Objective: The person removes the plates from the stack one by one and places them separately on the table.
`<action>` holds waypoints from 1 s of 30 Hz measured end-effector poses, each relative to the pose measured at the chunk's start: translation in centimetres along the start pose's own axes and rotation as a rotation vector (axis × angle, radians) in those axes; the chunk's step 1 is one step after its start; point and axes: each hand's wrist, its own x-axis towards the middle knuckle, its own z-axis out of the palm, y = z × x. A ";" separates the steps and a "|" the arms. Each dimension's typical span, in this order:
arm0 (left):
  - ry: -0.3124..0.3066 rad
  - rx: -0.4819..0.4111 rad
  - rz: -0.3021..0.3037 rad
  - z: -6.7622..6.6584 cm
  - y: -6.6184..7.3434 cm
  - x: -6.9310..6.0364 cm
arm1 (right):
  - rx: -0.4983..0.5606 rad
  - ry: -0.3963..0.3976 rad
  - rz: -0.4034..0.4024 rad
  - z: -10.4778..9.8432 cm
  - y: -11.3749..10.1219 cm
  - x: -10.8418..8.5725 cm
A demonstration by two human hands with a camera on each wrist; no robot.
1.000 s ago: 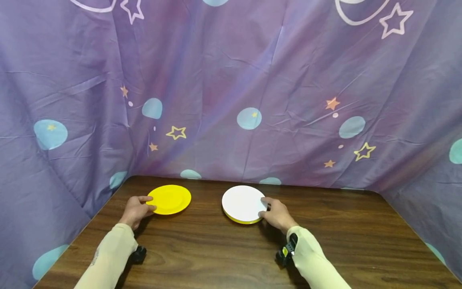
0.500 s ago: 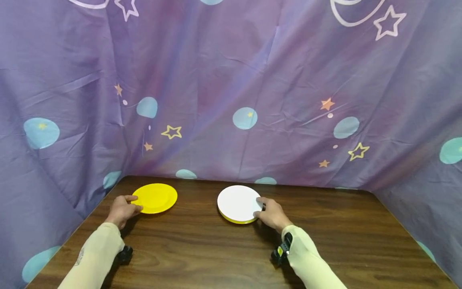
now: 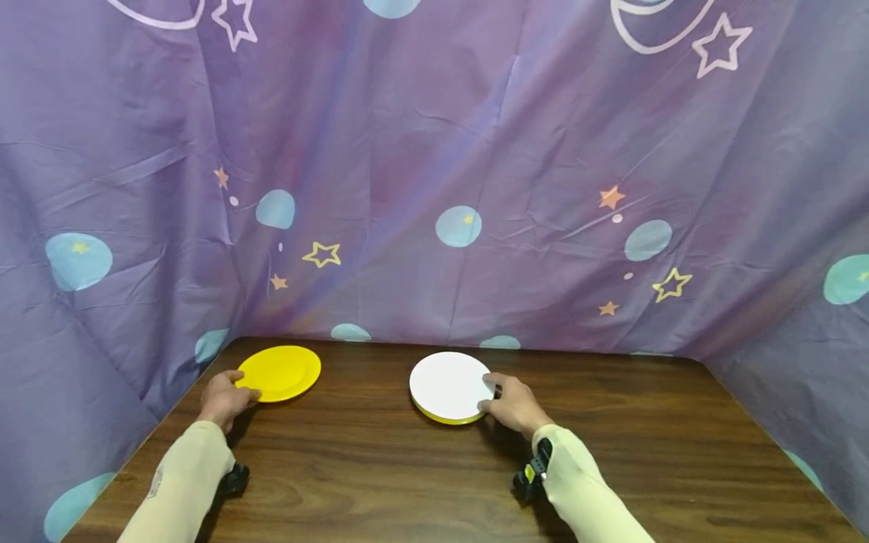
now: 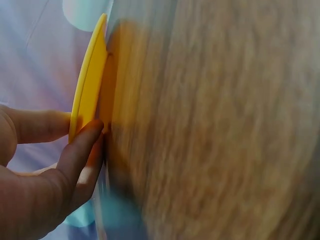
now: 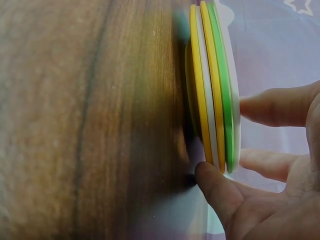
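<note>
First, left hand: the left hand (image 3: 227,396) is well to the left of the stack of plates (image 5: 215,95), pinching a rim between fingers (image 4: 42,125) on both faces.
Yellow plate: the yellow plate (image 3: 281,373) in that grasp sits left of the stack and well apart from it, low over the wood; whether its underside touches, I cannot tell.
Right hand: the right hand (image 3: 516,405) grips the stack at its right side, two fingertips on the upper face and another digit at the lowest rim.
Stack, bottom to top: lowest yellow plate (image 5: 200,82), lower white plate (image 5: 206,85), upper yellow plate (image 5: 214,82), green plate (image 5: 223,85), top white plate (image 3: 451,385).
Sleeves: pale, the left sleeve (image 3: 179,479) nearer the person and left of the stack, the right sleeve (image 3: 587,483) nearer and right.
Wrist devices: black, one left wrist device (image 3: 235,480) and one right wrist device (image 3: 528,481), both nearer the person than the stack.
Tabletop: dark wood-grained tabletop (image 3: 380,475), spreading out around and below the stack.
Backdrop: purple cloth (image 3: 380,151) behind the stack, printed with stars and pale blue spots.
</note>
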 end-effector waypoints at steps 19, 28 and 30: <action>0.054 0.235 0.099 -1.6 -0.9 -0.1 | -0.001 -0.001 -0.005 -0.1 -0.1 0.0; 0.086 0.270 0.112 -1.8 -0.6 0.0 | -0.018 0.007 -0.014 0.0 0.0 0.0; 0.084 0.266 0.100 -1.6 -0.7 -0.1 | -0.029 0.007 -0.011 0.1 0.2 -0.1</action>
